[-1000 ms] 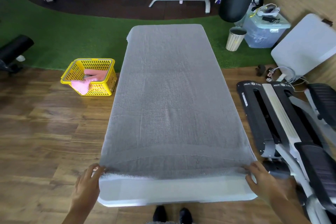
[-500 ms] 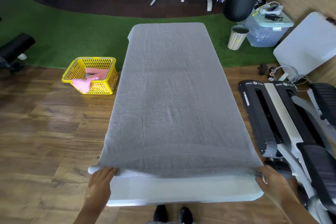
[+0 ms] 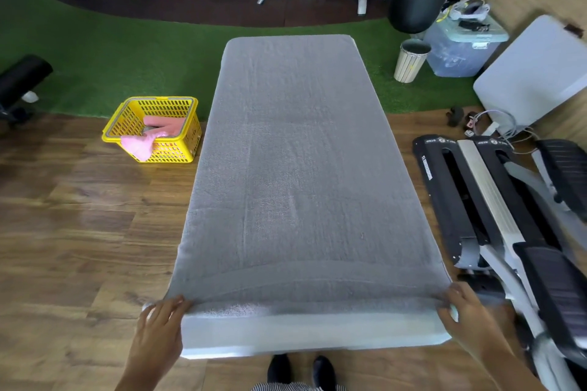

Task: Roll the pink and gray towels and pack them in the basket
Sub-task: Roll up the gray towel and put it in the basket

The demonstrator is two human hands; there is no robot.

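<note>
Hands — left hand (image 3: 158, 330) and right hand (image 3: 467, 317) — pinch the soft, limp gray terry towel's (image 3: 301, 168) 6 o'clock corners — likely light, floppy.

Both hands, left (image 3: 162, 324) and right (image 3: 465, 314), have drawn the gray towel's (image 3: 298, 168) near edge slightly closer.

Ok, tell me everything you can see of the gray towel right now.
The gray towel is terry-looking cloth spread flat and lengthwise over the white table, covering nearly all of it. Its near edge is slightly lifted and wrinkled, with the left hand and right hand gripping its two near corners. Not yet rolled.
</note>
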